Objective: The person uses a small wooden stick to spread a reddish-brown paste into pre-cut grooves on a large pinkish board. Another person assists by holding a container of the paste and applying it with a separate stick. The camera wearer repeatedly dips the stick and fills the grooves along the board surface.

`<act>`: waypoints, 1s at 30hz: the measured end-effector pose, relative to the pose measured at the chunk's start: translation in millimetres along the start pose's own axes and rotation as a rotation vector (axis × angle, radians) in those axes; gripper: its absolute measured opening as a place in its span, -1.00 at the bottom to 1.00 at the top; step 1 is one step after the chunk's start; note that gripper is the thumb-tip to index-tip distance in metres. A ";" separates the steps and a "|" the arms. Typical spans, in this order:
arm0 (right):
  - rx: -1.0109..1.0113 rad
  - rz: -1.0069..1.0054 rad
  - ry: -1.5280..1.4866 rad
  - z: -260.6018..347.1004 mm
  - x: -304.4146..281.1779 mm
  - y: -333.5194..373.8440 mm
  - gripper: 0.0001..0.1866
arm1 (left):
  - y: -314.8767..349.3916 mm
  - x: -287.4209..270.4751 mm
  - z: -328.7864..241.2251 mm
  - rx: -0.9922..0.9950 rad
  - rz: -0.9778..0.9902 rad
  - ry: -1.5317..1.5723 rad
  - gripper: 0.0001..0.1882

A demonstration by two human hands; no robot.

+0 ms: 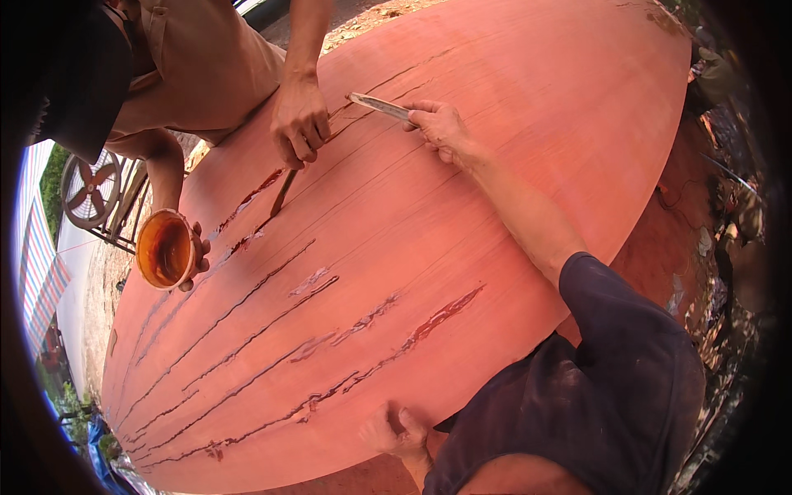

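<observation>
A large rounded reddish wooden surface fills most of the view, with long dark seams running along it. My right hand reaches far across it, closed around a narrow, flat, knife-like scraper whose tip touches or hovers just over a thin seam. Low in the view my left hand rests on the wood near its close edge, thumb apart from the fingers and nothing seen in it. A dark red, wet-looking streak lies along the seam above that hand.
Across the wood, a co-worker's hand draws a thin brush along a seam. Their other hand holds a cup of orange-red liquid. A fan stands at the far left; clutter lies along the right edge.
</observation>
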State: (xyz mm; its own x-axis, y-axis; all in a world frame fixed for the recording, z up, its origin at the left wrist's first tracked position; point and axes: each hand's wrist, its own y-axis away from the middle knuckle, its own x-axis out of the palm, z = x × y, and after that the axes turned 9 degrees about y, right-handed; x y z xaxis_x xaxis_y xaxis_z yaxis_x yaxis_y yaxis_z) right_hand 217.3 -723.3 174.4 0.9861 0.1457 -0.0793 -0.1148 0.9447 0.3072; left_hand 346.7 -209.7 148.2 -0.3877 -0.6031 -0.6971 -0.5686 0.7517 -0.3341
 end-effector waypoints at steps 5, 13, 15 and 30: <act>-0.015 0.010 -0.091 -7.9 -32.9 11.5 -0.68 | 1.8 1.7 3.1 0.017 -0.022 0.007 -0.61; -0.004 0.013 -0.129 -13.5 -86.2 62.7 -0.74 | 1.9 1.5 6.3 0.018 -0.013 0.015 -0.61; 0.009 0.037 -0.171 -17.4 -98.3 78.3 -0.73 | -0.3 1.8 3.2 0.025 -0.030 0.012 -0.62; 0.326 0.358 -0.242 -42.6 -66.7 182.5 -0.69 | -6.0 -3.4 -1.8 0.005 -0.004 0.018 -0.66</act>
State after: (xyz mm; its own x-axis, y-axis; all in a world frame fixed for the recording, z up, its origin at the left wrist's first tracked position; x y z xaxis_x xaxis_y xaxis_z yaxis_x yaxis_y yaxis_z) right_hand 125.5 -548.2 195.4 0.8962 0.3332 0.2931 -0.4432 0.7028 0.5565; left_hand 350.2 -212.6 153.7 -0.3988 -0.6109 -0.6839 -0.5667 0.7505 -0.3400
